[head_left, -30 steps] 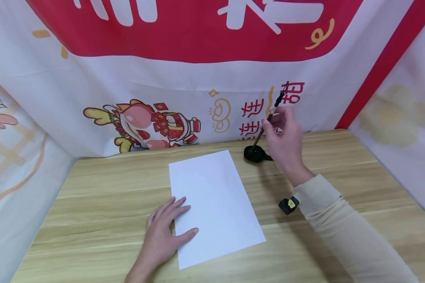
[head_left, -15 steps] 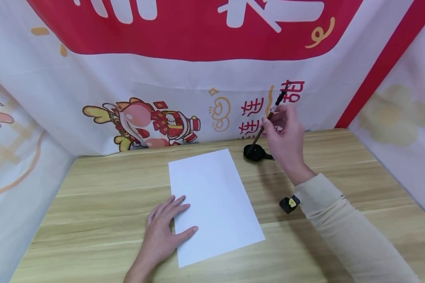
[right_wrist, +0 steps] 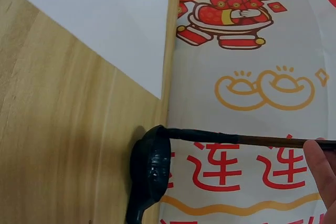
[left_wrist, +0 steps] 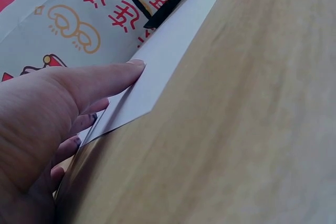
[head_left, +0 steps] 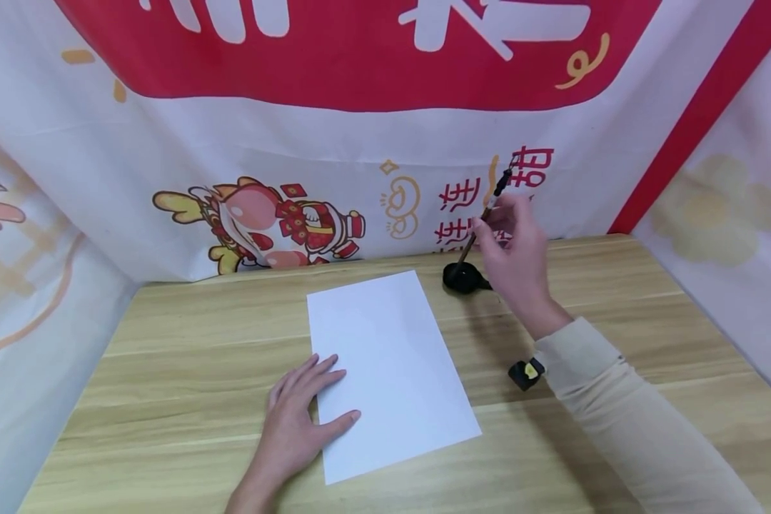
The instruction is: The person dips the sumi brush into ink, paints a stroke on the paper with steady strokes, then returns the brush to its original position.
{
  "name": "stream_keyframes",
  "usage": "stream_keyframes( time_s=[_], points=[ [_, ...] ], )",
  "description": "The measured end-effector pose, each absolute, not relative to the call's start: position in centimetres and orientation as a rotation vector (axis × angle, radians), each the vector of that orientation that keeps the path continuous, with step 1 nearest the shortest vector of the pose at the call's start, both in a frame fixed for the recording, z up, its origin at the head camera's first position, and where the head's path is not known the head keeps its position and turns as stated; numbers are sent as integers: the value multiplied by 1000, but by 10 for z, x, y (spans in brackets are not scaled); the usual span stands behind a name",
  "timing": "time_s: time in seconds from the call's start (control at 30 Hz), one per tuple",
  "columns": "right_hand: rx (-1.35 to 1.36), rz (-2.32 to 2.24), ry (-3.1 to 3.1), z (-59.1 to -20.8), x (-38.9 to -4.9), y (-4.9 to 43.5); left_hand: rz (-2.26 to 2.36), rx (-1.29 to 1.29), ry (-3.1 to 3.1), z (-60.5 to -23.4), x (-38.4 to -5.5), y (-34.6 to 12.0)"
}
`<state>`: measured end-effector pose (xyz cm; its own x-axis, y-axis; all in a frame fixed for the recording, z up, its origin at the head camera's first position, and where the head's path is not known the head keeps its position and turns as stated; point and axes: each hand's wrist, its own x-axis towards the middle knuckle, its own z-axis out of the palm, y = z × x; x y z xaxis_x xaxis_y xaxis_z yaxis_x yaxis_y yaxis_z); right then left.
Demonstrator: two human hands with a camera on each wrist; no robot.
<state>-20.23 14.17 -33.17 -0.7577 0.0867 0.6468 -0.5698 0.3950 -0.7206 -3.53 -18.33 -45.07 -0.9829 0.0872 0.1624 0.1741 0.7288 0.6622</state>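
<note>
In the head view my right hand [head_left: 520,260] pinches a writing brush [head_left: 467,246] by its brown handle, fingers well above the bristles. The brush leans, its blackened tip down in a small black ink dish [head_left: 464,280] that has a short handle. Seen from the right wrist, the dark bristles [right_wrist: 202,135] lie over the rim of the dish [right_wrist: 138,166]. My left hand [head_left: 298,421] rests with spread fingers on the left edge of a blank white sheet of paper [head_left: 395,371]. Dark smudges mark some left fingertips in the left wrist view.
The wooden table [head_left: 199,357] ends at a printed cloth backdrop [head_left: 334,139] close behind the ink dish. Cloth walls also stand at left and right. Beside my right cuff sits a small black device [head_left: 525,373] with a yellow patch.
The upper end of the brush has shifted slightly left, with its tip still in the dish. My left hand and the paper keep their places.
</note>
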Motion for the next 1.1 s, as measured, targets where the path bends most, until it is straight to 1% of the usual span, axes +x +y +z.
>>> stream_keyframes(
  time_s=[0.23, 0.47, 0.6, 0.73, 0.9, 1.1],
  points=[
    [397, 1431, -2007, -326, -202, 142, -1093, -201, -2823, -450, -37, -184],
    [386, 1441, -2047, -332, -201, 141, -1101, -200, -2829, -450, -36, -183],
    [357, 1484, -2004, -326, -201, 143, -1101, -202, -2829, -450, -36, -182],
    [349, 1435, -2005, -321, -201, 144, -1100, -200, -2821, -449, -37, -183],
    [327, 1440, -2069, -327, -201, 142, -1095, -201, -2823, -450, -36, -182],
    [248, 1560, -2011, -324, -202, 143, -1092, -210, -2816, -450, -36, -181]
  ],
)
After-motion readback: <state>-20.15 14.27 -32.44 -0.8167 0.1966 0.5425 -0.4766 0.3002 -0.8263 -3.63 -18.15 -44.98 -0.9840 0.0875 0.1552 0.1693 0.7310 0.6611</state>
